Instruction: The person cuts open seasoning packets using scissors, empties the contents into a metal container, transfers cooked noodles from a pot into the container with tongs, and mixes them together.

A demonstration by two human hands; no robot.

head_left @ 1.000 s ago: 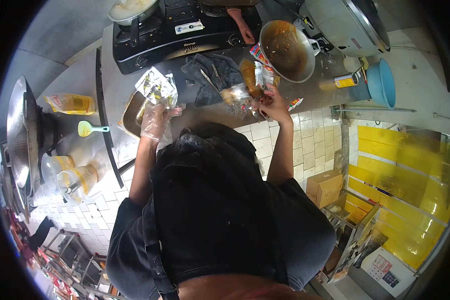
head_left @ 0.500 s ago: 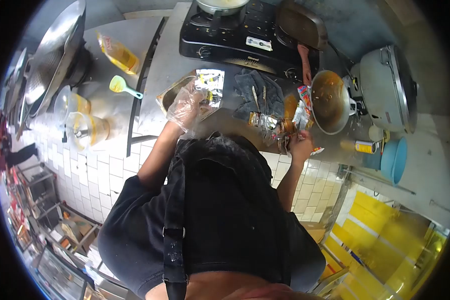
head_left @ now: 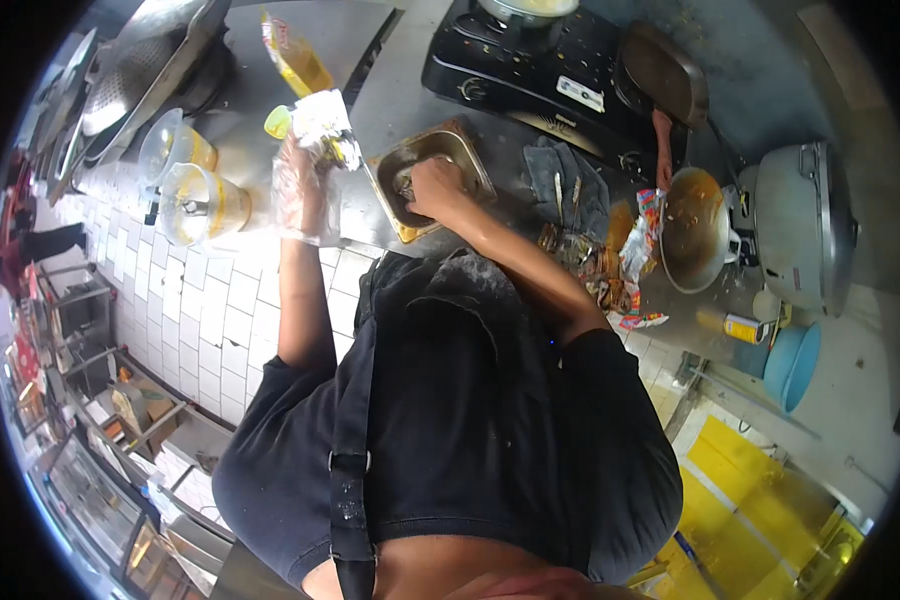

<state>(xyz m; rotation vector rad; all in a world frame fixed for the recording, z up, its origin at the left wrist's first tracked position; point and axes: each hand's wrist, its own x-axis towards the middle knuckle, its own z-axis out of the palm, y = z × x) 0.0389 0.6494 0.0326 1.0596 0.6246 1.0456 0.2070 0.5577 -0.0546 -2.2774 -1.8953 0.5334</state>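
My left hand [head_left: 298, 190], in a clear plastic glove, is closed on a silver foil packet [head_left: 323, 122] above the counter's left part. Just behind the packet shows the light-green head of a spoon [head_left: 278, 122]. My bare right hand [head_left: 438, 187] reaches down into a rectangular metal pan [head_left: 478, 165], its fingers curled together. Something small and dark lies by those fingertips, too hidden to name. Farther left stand two clear plastic jugs, the nearer jug [head_left: 232, 208] holding yellowish residue. A yellow pouch [head_left: 305, 72] lies beyond the foil packet.
A black gas stove [head_left: 510, 85] stands at the back. Right of the pan are a dark cloth [head_left: 570, 180] with tongs, torn wrappers [head_left: 638, 240], and a stained frying pan [head_left: 692, 230]. A large lidded pot [head_left: 795, 230] and a blue basin [head_left: 792, 368] stand farther right.
My left hand has lifted the foil packet away from the metal pan, to the left. My right hand has left the wrappers and moved left into the pan. The view has shifted.
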